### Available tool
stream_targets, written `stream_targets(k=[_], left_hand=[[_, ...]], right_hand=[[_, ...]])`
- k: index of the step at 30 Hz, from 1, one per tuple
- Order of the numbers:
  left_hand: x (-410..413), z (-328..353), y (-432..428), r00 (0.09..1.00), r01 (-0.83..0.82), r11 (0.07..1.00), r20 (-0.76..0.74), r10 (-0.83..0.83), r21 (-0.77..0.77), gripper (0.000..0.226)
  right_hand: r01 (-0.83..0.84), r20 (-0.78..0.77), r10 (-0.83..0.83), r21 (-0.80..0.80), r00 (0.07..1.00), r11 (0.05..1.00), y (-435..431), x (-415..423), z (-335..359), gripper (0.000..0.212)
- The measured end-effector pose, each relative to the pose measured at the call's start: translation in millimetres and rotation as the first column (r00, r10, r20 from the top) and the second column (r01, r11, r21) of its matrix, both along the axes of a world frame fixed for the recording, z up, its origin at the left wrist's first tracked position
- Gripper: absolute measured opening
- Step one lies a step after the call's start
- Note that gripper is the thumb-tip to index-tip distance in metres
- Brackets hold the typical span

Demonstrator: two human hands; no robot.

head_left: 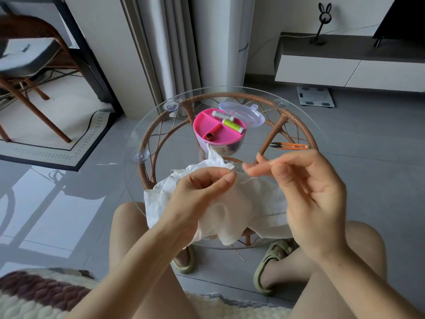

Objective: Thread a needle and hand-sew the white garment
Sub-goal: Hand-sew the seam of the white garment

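Your left hand (202, 187) and right hand (305, 187) each pinch the fine white thread (250, 178) just above the crumpled white garment (230, 210) on the round glass bench (147, 125); slacken either pinch and it could vanish against the cloth.

Left hand (202, 192) up front, thumb pressed to forefinger tip, other fingers curled; right hand (305, 192) raised beside it, blurred fingertips (249, 169) pinching thread (251, 179).

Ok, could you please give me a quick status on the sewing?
Left hand pinching something fine, likely needle; right hand pinching thread. White garment on glass table, below both hands. Nothing in the way.
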State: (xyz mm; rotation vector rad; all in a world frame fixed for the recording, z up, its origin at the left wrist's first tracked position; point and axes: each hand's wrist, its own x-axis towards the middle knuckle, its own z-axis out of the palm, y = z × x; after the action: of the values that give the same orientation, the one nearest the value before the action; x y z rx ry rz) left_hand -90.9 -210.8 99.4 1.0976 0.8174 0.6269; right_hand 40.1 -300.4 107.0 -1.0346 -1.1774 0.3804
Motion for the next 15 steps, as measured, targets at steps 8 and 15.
stream_targets(k=[8,15], left_hand=[[-5,20,22,0.983,0.173,0.981,0.073,-0.167,-0.091,0.009],[-2,31,25,0.97,0.237,0.952,-0.108,-0.219,0.193,0.008]], right_hand=[[-0.091,-0.054,0.082,-0.196,0.995,0.976,10,16,1,0.013],[-0.082,-0.013,0.085,-0.435,0.996,0.897,22,11,-11,0.013]])
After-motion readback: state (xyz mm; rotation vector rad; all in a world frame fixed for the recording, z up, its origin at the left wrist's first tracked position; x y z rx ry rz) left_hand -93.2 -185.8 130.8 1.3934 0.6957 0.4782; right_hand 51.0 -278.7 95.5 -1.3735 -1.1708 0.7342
